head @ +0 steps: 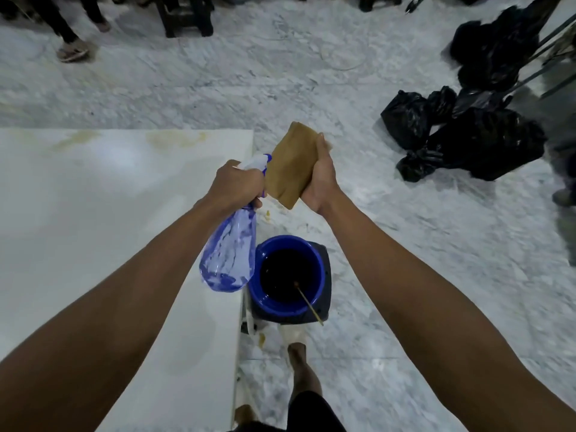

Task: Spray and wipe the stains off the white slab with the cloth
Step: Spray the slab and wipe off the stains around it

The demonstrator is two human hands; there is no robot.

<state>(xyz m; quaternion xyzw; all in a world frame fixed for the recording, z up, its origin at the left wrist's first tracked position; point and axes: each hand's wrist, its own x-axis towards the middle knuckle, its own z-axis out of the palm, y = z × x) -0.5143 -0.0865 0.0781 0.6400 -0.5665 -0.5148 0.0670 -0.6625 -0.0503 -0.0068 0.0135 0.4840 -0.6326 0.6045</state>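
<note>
**Marble floor, spray aimed at the cloth, stains waiting**

Marble floor [405,275] carries a blue bucket [288,275] of dark liquid nearest the person. At 12 o'clock above it, the left hand [238,185] wraps the spray bottle [229,254]; the right hand [321,179] clasps the folded cloth [293,165]. Both hang off the white slab [93,229], so spray may land on the floor. Yellowish stains [176,139] sit at 10 o'clock. Nozzle and trigger finger are hidden.
</note>
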